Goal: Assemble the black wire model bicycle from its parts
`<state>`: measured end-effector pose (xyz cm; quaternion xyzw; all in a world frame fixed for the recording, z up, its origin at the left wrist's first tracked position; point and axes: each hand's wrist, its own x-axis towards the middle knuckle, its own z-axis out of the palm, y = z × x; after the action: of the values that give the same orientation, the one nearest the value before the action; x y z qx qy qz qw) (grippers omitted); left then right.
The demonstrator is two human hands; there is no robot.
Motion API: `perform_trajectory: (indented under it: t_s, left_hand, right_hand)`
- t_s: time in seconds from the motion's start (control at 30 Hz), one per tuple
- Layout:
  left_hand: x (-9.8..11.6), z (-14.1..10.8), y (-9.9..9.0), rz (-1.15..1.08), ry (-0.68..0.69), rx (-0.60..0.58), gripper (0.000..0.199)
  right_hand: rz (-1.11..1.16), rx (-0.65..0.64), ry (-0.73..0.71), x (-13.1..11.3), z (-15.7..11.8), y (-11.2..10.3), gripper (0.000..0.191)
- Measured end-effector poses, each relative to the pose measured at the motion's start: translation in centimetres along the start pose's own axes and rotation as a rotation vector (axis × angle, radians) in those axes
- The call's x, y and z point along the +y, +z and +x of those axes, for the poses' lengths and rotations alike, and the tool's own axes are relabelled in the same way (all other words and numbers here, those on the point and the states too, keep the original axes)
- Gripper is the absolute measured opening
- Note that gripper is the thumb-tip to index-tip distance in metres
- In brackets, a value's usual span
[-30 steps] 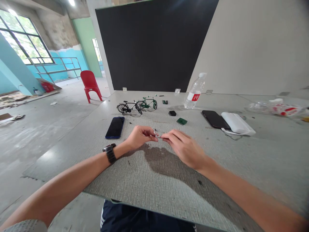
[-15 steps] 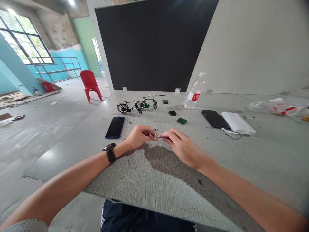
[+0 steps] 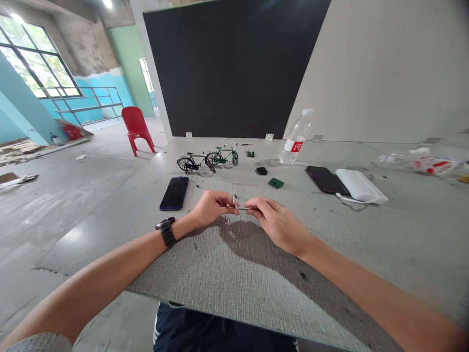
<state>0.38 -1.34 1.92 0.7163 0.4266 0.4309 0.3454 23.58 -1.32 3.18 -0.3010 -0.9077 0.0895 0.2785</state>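
Observation:
My left hand (image 3: 214, 207) is closed in a pinch on a small silvery part (image 3: 235, 200), mostly hidden by the fingers. From the right, my right hand (image 3: 273, 219) pinches a thin metal rod (image 3: 242, 209) like a small screwdriver, its tip touching or close to the silvery part. Both hands are just above the table (image 3: 227, 274), near its middle. Beyond them stand a black model bicycle (image 3: 196, 163) and a green model bicycle (image 3: 223, 155), side by side and partly overlapping.
A dark phone (image 3: 175, 193) lies left of my hands. Small black (image 3: 261, 171) and green pieces (image 3: 276, 183) lie beyond my right hand. A water bottle (image 3: 293, 139) stands at the back, with a black phone (image 3: 326, 180) and white case (image 3: 361, 187) farther right.
Hardly anything differs. My right hand has shifted very slightly, and both hands keep their pinch on the small part and the thin rod.

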Motion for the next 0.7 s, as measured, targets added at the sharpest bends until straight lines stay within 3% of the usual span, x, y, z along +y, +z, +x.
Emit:
perform_trajectory:
  t_s: [0.1,0.3,0.43,0.53,0.7]
  left_hand:
    - [-0.19,0.01,0.02,-0.017,-0.007,-0.002,0.018]
    - [-0.61,0.16,0.07,-0.057,-0.017,0.012,0.017]
    - [-0.27,0.02,-0.01,-0.026,0.018,-0.011,0.017]
    - [-0.06,-0.09,-0.11,0.003,0.026,-0.038,0.013]
    - [-0.36,0.02,-0.13,-0.006,0.023,-0.022,0.012]
  right_hand:
    - [0.039,-0.029,0.061,-0.08,-0.02,-0.11,0.017]
    - [0.025,0.018,-0.057,-0.5,0.27,-0.17,0.017]
    - [0.044,0.073,-0.014,-0.42,0.05,0.01,0.013]
    - [0.081,0.04,0.041,-0.42,-0.04,0.01,0.012]
    - [0.069,0.04,-0.03,-0.49,0.23,0.03,0.015]
